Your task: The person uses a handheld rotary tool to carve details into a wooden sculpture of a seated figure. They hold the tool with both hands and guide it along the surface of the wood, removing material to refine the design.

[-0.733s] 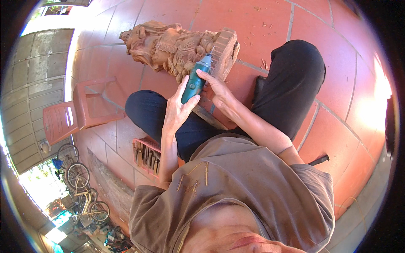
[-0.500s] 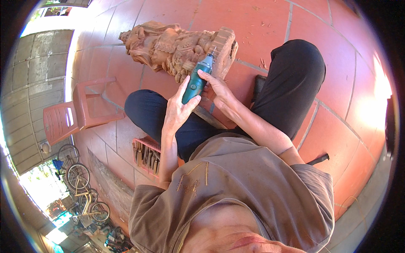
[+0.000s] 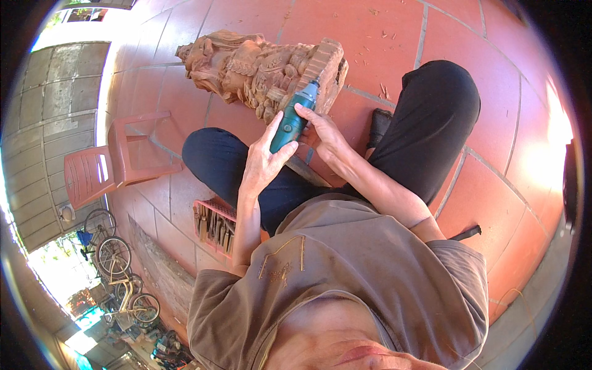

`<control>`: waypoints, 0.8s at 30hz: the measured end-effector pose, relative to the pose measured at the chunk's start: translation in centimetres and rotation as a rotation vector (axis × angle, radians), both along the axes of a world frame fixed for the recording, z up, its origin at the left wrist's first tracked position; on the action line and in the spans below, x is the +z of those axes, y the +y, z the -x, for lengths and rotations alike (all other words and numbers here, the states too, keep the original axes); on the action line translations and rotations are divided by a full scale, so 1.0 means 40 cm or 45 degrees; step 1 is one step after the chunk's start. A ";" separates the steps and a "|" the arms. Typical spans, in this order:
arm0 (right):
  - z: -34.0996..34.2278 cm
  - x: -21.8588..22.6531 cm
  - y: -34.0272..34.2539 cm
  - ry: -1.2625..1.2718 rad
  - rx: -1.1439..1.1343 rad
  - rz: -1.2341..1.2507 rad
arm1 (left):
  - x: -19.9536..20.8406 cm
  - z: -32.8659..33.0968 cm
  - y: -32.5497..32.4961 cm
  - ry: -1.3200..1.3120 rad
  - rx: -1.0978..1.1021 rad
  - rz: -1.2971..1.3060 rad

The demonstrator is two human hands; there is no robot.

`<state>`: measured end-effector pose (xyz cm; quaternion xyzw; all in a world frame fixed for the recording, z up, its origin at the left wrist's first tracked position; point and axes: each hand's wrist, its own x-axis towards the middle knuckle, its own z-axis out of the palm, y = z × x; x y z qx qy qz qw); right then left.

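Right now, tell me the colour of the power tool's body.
The power tool's body is teal green, shown best in the head view.

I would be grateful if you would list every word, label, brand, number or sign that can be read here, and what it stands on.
No text can be read in this view.
Brown cloth shirt: small tan stitched marks, too small and blurred to read.
Green cylindrical power tool: no legible lettering.
Reddish plastic chair: no legible lettering.
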<state>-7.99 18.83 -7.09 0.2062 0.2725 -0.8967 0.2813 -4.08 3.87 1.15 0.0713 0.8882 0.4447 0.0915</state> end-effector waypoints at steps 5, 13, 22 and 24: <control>-0.003 0.011 -0.001 -0.026 -0.032 0.049 | 0.006 0.001 -0.002 -0.031 -0.007 0.023; 0.010 0.007 -0.014 -0.037 -0.019 -0.031 | -0.001 0.006 -0.009 -0.071 0.058 0.004; 0.024 0.015 -0.035 -0.022 -0.029 -0.035 | -0.001 0.017 -0.017 -0.041 0.082 -0.002; 0.028 0.010 -0.034 0.004 0.001 -0.001 | -0.003 0.018 -0.020 -0.038 0.082 -0.007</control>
